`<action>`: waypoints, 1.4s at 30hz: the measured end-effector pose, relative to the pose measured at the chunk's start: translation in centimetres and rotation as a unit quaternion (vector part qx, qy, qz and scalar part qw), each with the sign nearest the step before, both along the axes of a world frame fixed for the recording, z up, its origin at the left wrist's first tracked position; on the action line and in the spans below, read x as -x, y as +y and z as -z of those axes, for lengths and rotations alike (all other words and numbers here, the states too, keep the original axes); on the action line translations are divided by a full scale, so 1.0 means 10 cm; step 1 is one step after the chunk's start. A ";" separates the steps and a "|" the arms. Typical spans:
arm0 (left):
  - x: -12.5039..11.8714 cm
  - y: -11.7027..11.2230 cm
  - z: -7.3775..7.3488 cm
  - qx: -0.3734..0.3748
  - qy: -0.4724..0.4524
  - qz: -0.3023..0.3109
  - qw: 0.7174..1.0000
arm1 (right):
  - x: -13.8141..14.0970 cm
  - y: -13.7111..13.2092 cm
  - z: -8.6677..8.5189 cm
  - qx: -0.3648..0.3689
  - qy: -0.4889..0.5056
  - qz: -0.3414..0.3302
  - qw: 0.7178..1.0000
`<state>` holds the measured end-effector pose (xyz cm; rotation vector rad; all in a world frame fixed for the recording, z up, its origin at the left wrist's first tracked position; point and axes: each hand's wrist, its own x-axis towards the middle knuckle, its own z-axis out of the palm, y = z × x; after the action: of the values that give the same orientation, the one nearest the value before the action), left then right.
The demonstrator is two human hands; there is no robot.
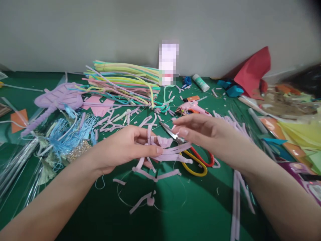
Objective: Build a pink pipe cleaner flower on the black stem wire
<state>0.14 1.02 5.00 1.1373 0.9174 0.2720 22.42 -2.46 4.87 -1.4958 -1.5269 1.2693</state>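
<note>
My left hand (140, 147) is closed around a lilac pipe cleaner shape (173, 152), with bent strips sticking out to the right past the thumb. My right hand (198, 130) hovers just right of it, thumb and fingers pinched together, and a short lilac pipe cleaner piece (174, 127) shows at the fingertips. Under the right hand lie scissors (193, 170) with red and yellow handles, blades pointing away. Below my hands, a bent lilac strip (156, 178) and a thin wire loop (120, 197) rest on the green table (105, 214).
Bundled coloured pipe cleaners (120, 80) lie at the back, near a pink glue gun (194, 106) and a glue stick (200, 83). Left are a lilac leaf-shaped piece (60, 95) and blue tassels (72, 132). Lilac offcuts (110, 122) are scattered about. Coloured paper (296, 134) lies right.
</note>
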 end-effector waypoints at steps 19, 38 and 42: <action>0.03 -0.02 -0.11 -0.071 0.029 0.014 0.997 | 0.02 0.02 0.03 0.103 0.089 -0.116 0.984; -0.03 -0.03 0.19 0.121 -0.147 -0.036 0.981 | 0.04 0.15 0.17 -0.039 0.231 -0.189 0.954; -0.07 -0.10 0.12 0.077 -0.113 -0.127 0.982 | 0.04 0.17 0.27 0.017 0.241 0.015 0.970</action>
<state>0.88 0.03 3.82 0.8281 0.8638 0.5190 22.06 -0.76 2.16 -1.1125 -1.1618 1.5128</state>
